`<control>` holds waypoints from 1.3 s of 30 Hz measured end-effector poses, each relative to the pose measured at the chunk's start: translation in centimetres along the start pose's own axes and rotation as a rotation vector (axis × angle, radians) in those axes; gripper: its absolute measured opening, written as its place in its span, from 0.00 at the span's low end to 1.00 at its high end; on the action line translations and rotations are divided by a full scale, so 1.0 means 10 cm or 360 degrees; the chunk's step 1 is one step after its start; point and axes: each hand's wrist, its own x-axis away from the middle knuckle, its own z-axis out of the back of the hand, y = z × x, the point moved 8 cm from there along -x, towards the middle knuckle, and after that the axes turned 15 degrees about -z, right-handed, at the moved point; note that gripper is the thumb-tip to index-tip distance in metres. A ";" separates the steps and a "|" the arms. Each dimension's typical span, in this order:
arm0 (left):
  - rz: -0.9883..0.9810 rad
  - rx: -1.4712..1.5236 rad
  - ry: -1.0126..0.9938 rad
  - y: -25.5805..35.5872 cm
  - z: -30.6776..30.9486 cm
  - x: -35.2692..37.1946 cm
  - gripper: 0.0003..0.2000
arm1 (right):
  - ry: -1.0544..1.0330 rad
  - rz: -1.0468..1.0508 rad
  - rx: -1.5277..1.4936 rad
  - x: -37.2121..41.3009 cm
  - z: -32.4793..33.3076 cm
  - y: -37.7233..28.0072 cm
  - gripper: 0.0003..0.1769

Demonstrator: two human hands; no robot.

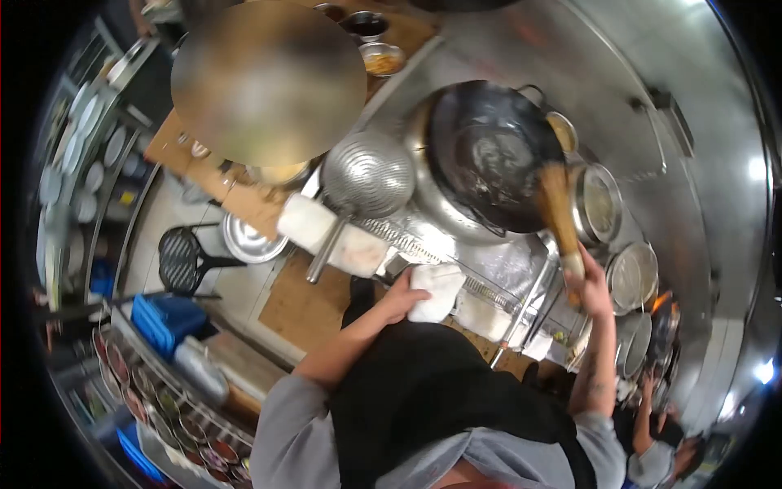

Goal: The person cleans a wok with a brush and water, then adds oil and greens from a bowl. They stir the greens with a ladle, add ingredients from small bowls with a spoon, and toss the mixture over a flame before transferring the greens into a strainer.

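Note:
My right hand point(593, 284) is closed around the handle of a bamboo wok brush point(558, 213). The brush's bristles reach the right rim of a dark wok point(456, 155), whose inside looks wet and shiny. In my left hand point(397, 298) is a folded white cloth point(437, 293), gripped in front of my apron, near the stove's front edge. Left of the wok, a round perforated strainer point(368, 175) lies with its handle pointing toward me, across white folded towels point(314, 224).
Metal pots point(601, 204) and a mesh strainer point(633, 275) line the right side. A wooden board point(187, 159) and bowls point(381, 59) are at upper left. A black stool point(181, 259) stands on the floor. Another person point(652, 440) is at lower right.

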 end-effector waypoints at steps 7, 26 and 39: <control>0.0466 0.1209 -0.0290 0.83 -0.37 0.30 0.35 | -0.0233 0.0321 0.1302 -2.02 -0.80 -0.77 0.30; 0.0652 -0.0371 -0.0443 0.54 -0.94 -1.90 0.18 | 0.0809 0.0173 -0.0444 -0.22 -0.39 0.35 0.26; 0.0334 -0.1218 -0.0972 -0.07 -1.62 -1.56 0.18 | 0.1070 0.0185 -0.1125 1.17 -0.59 1.11 0.33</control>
